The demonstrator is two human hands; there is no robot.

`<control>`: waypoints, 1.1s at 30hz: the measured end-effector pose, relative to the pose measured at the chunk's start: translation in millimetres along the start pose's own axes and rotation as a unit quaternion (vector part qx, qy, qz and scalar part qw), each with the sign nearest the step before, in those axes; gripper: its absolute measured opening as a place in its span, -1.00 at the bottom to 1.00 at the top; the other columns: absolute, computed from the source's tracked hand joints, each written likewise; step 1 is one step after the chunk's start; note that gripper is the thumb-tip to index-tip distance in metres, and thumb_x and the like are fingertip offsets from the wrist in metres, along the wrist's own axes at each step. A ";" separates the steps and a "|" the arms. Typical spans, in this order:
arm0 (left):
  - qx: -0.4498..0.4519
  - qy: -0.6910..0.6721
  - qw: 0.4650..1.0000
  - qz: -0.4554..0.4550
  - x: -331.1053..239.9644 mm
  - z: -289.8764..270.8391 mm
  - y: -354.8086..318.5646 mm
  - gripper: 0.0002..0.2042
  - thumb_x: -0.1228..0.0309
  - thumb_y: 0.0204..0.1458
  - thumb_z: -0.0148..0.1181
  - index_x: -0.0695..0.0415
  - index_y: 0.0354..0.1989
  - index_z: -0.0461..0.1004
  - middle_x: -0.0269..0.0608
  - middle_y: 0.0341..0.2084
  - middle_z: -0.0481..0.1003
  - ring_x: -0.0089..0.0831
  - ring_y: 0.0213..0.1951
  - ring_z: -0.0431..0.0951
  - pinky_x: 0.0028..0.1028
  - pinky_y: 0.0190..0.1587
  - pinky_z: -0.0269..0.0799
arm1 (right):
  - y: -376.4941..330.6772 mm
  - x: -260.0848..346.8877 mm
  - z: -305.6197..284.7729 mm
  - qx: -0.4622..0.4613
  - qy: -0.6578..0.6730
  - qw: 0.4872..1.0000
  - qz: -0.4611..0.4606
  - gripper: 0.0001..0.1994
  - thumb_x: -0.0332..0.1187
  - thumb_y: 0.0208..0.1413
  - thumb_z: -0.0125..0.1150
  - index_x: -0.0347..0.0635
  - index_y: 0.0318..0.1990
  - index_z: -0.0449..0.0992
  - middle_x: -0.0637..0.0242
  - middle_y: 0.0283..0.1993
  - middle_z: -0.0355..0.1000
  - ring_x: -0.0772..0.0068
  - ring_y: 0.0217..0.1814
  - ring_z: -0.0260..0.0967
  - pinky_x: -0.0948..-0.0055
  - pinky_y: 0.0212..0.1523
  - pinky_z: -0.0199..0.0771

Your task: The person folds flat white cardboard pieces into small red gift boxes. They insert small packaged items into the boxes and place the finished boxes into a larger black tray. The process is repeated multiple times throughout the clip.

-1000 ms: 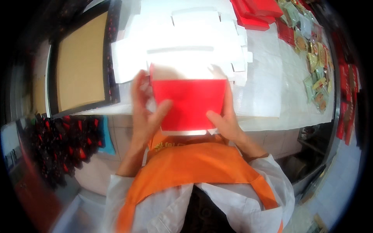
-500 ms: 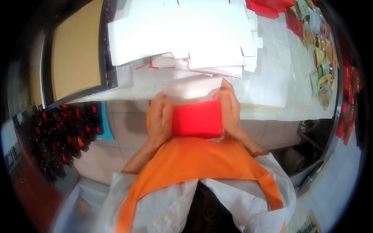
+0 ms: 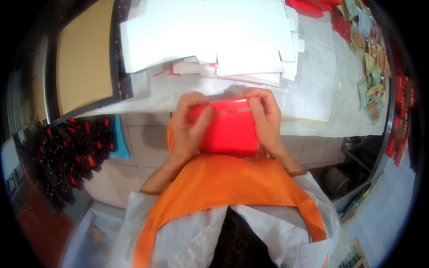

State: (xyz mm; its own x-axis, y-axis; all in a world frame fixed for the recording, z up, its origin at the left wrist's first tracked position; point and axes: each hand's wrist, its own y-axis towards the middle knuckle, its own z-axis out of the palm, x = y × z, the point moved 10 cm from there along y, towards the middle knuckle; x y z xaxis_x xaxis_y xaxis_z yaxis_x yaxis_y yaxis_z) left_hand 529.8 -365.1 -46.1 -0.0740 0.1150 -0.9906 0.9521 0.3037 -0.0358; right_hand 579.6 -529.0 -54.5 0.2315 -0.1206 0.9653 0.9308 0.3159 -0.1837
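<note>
Against my chest, just short of the table [image 3: 313,102] edge, I hold the red box [image 3: 228,129] in both hands. One second ago it was a flat red sheet held up over the white card blanks [image 3: 210,40], broad face toward me and my fingers spread along its side edges; half a second ago it was already lower and narrower between my palms; now it sits as a compact, rounded red block pulled in over my orange apron [image 3: 223,183]. I judge from this that the flat piece has been folded into a closed form and that the work is at its top edge. My left hand [image 3: 190,127] wraps the left side, thumb lying across the red front face, fingers curled behind where I cannot see them. My right hand [image 3: 268,118] covers the right side, its fingers [image 3: 257,96] bent over the top rim and pressing on a pale strip that runs along that rim. Both hands are clamped on the box, with no gap between fingers and card. Beyond it lie the white blanks on the table; a brown board in a dark frame [image 3: 85,67] stands to the left, and packets [image 3: 371,71] line the right edge.
</note>
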 end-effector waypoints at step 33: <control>0.384 0.151 0.908 0.073 -99.9 92.1 57.2 -0.54 0.44 -0.11 0.16 0.19 0.00 0.20 -0.01 -0.15 0.32 -0.21 -0.17 0.39 -0.36 -0.14 0.32 | 52.0 124.8 -50.3 0.075 0.065 0.969 -0.227 -0.59 -0.21 0.20 -0.22 -0.25 0.13 0.07 0.14 0.15 0.10 0.31 0.14 0.11 0.29 0.09 0.16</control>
State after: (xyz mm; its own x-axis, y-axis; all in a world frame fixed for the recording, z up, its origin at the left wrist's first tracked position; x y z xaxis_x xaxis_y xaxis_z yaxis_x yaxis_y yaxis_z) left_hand 619.0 -446.3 38.7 0.1029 0.3910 -0.9146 0.8762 -0.4708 -0.1027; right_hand 671.1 -575.0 47.2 -0.1495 -0.3941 0.9068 0.8958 0.3343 0.2930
